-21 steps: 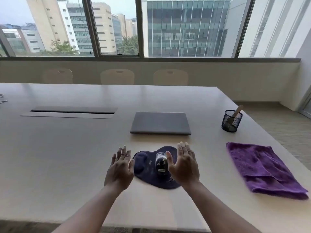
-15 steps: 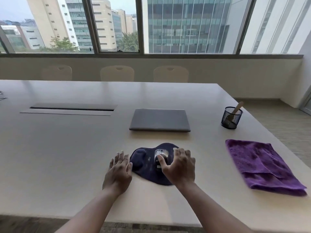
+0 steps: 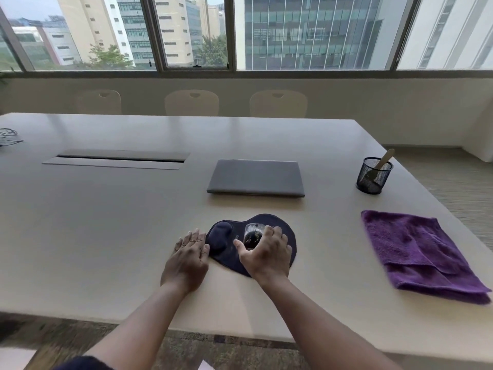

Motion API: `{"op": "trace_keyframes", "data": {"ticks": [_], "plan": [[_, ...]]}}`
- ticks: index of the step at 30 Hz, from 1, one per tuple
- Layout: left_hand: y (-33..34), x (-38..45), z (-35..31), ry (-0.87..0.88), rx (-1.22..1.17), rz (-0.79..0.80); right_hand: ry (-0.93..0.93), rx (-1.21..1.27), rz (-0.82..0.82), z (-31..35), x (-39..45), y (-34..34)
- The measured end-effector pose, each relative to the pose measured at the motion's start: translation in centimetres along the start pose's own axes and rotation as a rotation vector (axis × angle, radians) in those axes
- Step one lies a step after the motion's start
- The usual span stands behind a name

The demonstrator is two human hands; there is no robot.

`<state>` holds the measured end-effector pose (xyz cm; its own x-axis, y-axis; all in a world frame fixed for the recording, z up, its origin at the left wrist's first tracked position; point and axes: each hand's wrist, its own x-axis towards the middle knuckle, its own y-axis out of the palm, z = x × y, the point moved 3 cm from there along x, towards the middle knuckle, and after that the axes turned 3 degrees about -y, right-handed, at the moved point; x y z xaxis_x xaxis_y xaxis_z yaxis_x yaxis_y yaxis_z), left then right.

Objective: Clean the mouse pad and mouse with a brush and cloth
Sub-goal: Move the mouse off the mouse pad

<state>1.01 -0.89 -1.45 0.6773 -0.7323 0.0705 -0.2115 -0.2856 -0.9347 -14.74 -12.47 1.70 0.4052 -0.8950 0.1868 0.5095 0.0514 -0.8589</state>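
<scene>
While right hand (image 3: 265,252) grips, mouse (image 3: 252,234) points windowward.

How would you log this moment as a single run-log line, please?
right hand: grips mouse on mouse pad | left hand: flat on table | brush: in mesh cup | cloth: untouched

Bare table (image 3: 328,236) lies between mouse pad (image 3: 286,231) and cloth (image 3: 416,249); the laptop (image 3: 256,177) blocks beyond.

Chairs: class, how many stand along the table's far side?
3: left chair, middle chair, right chair, side by side under the window. Only backrests show; others may be hidden.
</scene>
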Motion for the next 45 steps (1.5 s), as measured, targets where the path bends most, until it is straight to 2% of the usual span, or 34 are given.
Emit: {"op": "trace_keyframes", "data": {"ticks": [11,24,29,38,45], "plan": [[0.2,0.0,0.2,0.0,-0.018,-0.013,0.064,0.037,0.054,0.2,0.9,0.8],[0.1,0.2,0.3,0.001,-0.063,-0.052,0.123,0.034,0.015,1.6,1.6,1.4],[-0.2,0.4,0.9,0.008,-0.151,-0.031,0.122,0.051,-0.028,3.5,1.6,1.2],[-4.2,1.7,8.6,-0.079,-0.114,-0.14,0.054,0.11,-0.034,10.1,0.6,2.9],[-6.2,2.9,14.4,-0.098,-0.078,-0.071,0.046,0.126,-0.005,15.4,-0.6,5.7]]}}
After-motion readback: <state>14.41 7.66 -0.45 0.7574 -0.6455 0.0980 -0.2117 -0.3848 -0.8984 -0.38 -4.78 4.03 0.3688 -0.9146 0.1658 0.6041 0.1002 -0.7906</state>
